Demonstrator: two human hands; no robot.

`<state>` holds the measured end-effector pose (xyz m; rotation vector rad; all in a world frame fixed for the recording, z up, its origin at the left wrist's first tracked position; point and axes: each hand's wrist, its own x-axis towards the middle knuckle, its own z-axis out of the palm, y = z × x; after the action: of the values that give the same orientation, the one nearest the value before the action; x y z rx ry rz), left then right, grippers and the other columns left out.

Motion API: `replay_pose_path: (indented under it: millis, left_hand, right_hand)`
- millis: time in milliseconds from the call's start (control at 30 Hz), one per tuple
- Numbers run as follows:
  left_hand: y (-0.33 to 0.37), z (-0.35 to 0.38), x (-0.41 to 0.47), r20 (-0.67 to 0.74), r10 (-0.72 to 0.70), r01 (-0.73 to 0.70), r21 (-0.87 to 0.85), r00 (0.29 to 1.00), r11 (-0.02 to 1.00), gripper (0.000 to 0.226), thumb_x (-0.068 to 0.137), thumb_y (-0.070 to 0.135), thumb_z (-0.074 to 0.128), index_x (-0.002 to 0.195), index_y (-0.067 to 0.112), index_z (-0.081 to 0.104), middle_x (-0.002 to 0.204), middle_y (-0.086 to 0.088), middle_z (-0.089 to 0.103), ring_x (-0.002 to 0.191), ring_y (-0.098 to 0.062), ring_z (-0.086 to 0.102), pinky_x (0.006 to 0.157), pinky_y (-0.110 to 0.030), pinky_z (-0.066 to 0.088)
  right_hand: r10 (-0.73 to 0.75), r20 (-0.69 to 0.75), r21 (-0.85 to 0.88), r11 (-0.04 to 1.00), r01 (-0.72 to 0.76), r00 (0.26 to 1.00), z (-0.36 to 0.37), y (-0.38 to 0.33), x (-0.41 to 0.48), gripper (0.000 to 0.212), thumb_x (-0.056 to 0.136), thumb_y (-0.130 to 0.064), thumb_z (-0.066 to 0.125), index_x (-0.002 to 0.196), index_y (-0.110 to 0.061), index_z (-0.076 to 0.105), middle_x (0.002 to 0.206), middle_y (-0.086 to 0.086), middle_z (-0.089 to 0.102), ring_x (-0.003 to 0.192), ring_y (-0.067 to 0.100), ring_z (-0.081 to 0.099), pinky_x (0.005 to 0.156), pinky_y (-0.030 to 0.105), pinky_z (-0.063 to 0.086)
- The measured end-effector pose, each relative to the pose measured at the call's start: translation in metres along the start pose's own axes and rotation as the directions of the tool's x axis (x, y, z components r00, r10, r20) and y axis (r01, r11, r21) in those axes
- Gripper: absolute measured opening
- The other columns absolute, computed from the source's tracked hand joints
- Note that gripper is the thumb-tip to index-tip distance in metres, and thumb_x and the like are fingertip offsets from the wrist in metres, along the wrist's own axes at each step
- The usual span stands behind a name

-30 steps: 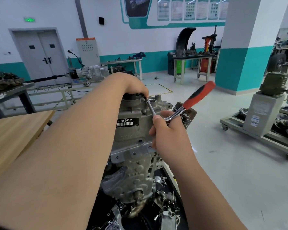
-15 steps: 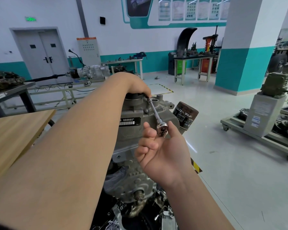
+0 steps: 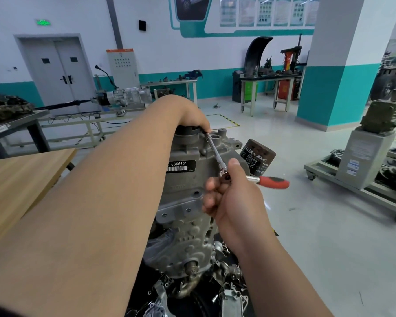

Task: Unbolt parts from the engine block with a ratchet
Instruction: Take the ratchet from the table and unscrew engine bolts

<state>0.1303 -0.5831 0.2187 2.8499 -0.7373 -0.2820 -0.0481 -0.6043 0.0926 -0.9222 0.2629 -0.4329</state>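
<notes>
Wooden tabletop (image 3: 21,179): seen at the left edge, beside the left forearm.
Double door (image 3: 57,72): set in the white and teal wall at upper left.
Left hand (image 3: 192,117): laid over the top of the engine block, fingers curled down at the far end of the extension bar; whether the bar is pinched cannot be told, as the fingertips are hidden.
Engine block (image 3: 185,186): placed upright at centre, partly covered by both arms.
Extension bar (image 3: 215,152): slanted from the block's top down to the ratchet head.
Right hand (image 3: 233,197): clamped round the head of the ratchet (image 3: 272,182), whose red handle is pointed right.
Oil filter (image 3: 257,156): mounted just right of the block.
Loose metal parts (image 3: 231,291): piled below the block.
Pillar (image 3: 343,65): at upper right.
Wheeled cart (image 3: 364,191): parked at the right edge.
Floor (image 3: 306,236): pale and glossy.
</notes>
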Motion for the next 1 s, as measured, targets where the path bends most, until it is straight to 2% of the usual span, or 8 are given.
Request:
replay_pose_path:
  millis: [133, 300, 367, 467, 567, 767, 867, 1000]
  left_hand:
    - [0.0, 0.001, -0.002, -0.016, -0.015, 0.015, -0.01, 1.0, 1.0, 0.042, 0.082, 0.053, 0.066, 0.097, 0.015, 0.057, 0.091, -0.005, 0.051, 0.075, -0.023, 0.054, 0.055, -0.031, 0.042]
    - [0.001, 0.002, -0.004, -0.011, -0.024, 0.024, -0.022, 1.0, 0.999, 0.036, 0.083, 0.051, 0.066, 0.082, 0.017, 0.054, 0.089, -0.007, 0.051, 0.073, -0.024, 0.054, 0.055, -0.03, 0.041]
    - [0.001, 0.002, -0.005, -0.017, -0.015, 0.015, -0.021, 1.0, 1.0, 0.036, 0.083, 0.051, 0.066, 0.084, 0.016, 0.054, 0.089, -0.006, 0.051, 0.074, -0.023, 0.054, 0.055, -0.03, 0.041]
    - [0.001, 0.002, -0.005, -0.022, -0.009, 0.008, -0.018, 1.0, 1.0, 0.04, 0.083, 0.052, 0.066, 0.096, 0.015, 0.055, 0.089, -0.005, 0.051, 0.075, -0.023, 0.054, 0.055, -0.03, 0.041]
    - [0.0, 0.002, -0.004, -0.029, -0.003, 0.002, -0.023, 1.0, 1.0, 0.044, 0.081, 0.052, 0.067, 0.101, 0.015, 0.055, 0.09, -0.005, 0.051, 0.076, -0.023, 0.054, 0.056, -0.031, 0.04]
    - [-0.002, 0.003, -0.002, -0.043, 0.036, -0.037, -0.013, 0.998, 0.999, 0.063, 0.083, 0.053, 0.065, 0.132, 0.015, 0.055, 0.133, -0.009, 0.05, 0.099, -0.027, 0.051, 0.083, -0.037, 0.043]
    - [-0.001, 0.003, -0.003, -0.036, 0.025, -0.025, -0.02, 0.999, 0.999, 0.067, 0.083, 0.054, 0.065, 0.136, 0.015, 0.051, 0.14, -0.01, 0.046, 0.099, -0.029, 0.049, 0.079, -0.036, 0.041]
    - [-0.001, 0.004, -0.003, -0.053, 0.013, -0.014, -0.015, 0.999, 1.0, 0.067, 0.082, 0.055, 0.066, 0.134, 0.015, 0.053, 0.14, -0.01, 0.048, 0.096, -0.028, 0.048, 0.072, -0.035, 0.041]
  right_hand:
    - [-0.152, 0.013, -0.33, 0.932, 0.147, 0.988, -0.005, -0.001, 0.001, 0.036, 0.101, -0.042, 0.041, 0.088, -0.012, 0.056, 0.06, -0.002, 0.061, 0.043, 0.014, 0.05, 0.052, 0.031, 0.045]
    - [-0.203, 0.079, -0.551, 0.807, 0.213, 0.976, -0.007, -0.01, 0.001, 0.024, 0.101, -0.041, 0.041, 0.115, -0.023, 0.046, 0.063, -0.005, 0.066, 0.046, 0.01, 0.057, 0.056, 0.03, 0.045]
    - [-0.232, 0.089, -0.635, 0.736, 0.235, 0.969, -0.007, -0.014, 0.002, 0.026, 0.1, -0.042, 0.041, 0.118, -0.023, 0.044, 0.067, -0.004, 0.068, 0.053, 0.008, 0.061, 0.06, 0.032, 0.046]
    - [-0.29, 0.109, -0.78, 0.568, 0.262, 0.951, -0.008, -0.019, 0.002, 0.032, 0.099, -0.048, 0.04, 0.12, -0.023, 0.038, 0.089, 0.0, 0.07, 0.082, 0.017, 0.066, 0.078, 0.041, 0.052]
    - [-0.336, 0.133, -0.843, 0.456, 0.285, 0.932, -0.009, -0.019, 0.005, 0.031, 0.099, -0.049, 0.04, 0.116, -0.024, 0.037, 0.086, -0.001, 0.07, 0.083, 0.013, 0.064, 0.078, 0.04, 0.051]
    - [-0.168, 0.017, -0.431, 0.889, 0.159, 0.986, -0.008, -0.005, 0.005, 0.028, 0.102, -0.04, 0.039, 0.105, -0.016, 0.054, 0.061, -0.002, 0.064, 0.044, 0.014, 0.053, 0.047, 0.024, 0.044]
    - [-0.049, 0.009, -0.23, 0.972, 0.05, 0.999, -0.003, 0.002, 0.001, 0.044, 0.103, -0.045, 0.036, 0.085, -0.016, 0.064, 0.056, 0.004, 0.059, 0.04, 0.017, 0.048, 0.047, 0.029, 0.043]
    - [0.112, 0.088, 0.049, 0.992, -0.117, 0.99, 0.003, 0.004, -0.005, 0.046, 0.103, -0.049, 0.033, 0.088, -0.011, 0.055, 0.052, 0.003, 0.053, 0.037, 0.016, 0.04, 0.042, 0.023, 0.04]
